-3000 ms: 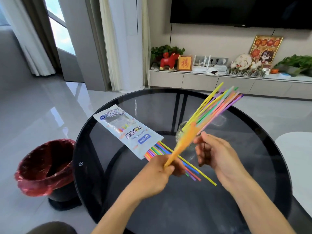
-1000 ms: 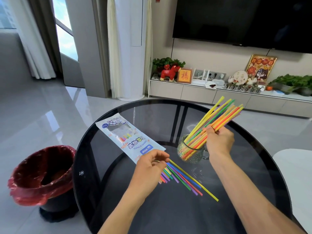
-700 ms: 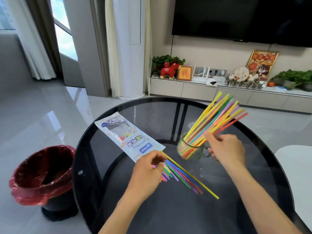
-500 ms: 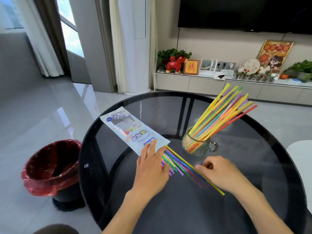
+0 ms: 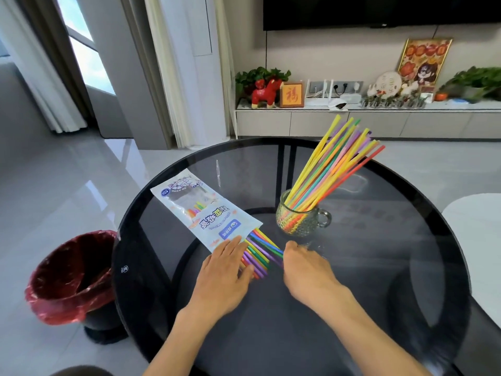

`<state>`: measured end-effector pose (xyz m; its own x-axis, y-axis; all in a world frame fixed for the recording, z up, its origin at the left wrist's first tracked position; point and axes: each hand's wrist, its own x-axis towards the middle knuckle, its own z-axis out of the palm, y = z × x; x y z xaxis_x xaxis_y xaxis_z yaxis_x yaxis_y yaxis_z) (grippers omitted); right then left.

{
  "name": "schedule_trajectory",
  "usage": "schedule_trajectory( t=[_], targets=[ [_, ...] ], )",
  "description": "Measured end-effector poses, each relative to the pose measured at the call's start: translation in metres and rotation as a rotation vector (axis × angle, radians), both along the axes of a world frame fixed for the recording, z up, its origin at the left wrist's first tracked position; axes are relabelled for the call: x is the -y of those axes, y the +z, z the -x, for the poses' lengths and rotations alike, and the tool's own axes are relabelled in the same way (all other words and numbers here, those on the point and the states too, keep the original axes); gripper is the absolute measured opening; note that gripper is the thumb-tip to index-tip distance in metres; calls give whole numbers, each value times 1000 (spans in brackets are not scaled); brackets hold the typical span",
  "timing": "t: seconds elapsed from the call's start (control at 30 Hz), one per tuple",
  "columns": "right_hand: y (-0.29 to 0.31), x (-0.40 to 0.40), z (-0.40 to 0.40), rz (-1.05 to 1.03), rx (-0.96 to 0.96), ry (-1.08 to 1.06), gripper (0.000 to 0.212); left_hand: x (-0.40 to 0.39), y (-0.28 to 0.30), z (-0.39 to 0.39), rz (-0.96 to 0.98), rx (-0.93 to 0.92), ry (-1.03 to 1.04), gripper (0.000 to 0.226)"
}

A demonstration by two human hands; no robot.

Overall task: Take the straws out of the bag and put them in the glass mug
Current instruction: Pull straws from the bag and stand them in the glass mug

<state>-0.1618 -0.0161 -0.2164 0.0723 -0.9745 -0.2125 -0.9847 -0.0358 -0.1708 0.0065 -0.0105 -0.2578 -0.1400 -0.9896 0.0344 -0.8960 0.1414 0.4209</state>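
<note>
The glass mug [image 5: 301,219] stands upright on the round dark glass counter [image 5: 379,267], its handle turned to the right, and it holds a fanned bundle of coloured straws [image 5: 333,164] that lean up and to the right, well past the rim. Left of the mug lies the white printed straw bag [image 5: 206,213], flat on the counter with its open mouth toward the person; the remaining straws [image 5: 261,249] stick out of that mouth (a few more show through the bag's clear window).

The left hand [image 5: 225,270] lies palm down over the bag's open end and the near ends of these straws, fingers spread flat, pressing rather than gripping. The right hand [image 5: 306,267] reaches in from the right, knuckles up, its fingers curled down onto the protruding straws; whether they have closed around any cannot be told. Off the counter to the left stands a bin with a red liner [image 5: 70,278].
</note>
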Motion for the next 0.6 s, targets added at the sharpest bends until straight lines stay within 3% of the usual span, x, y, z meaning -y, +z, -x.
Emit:
schedule_trajectory(
  t=[0.17,0.43,0.6],
  targets=[
    [-4,-6,-1,14,33,28,44,2,-3,1,-5,3,-16,58],
    [6,0,7,-109,37,-28,27,3,-4,-1,-11,-21,-37,57],
    [3,-3,2,-65,50,-50,36,4,-3,1,-15,-9,-31,56]
  ],
)
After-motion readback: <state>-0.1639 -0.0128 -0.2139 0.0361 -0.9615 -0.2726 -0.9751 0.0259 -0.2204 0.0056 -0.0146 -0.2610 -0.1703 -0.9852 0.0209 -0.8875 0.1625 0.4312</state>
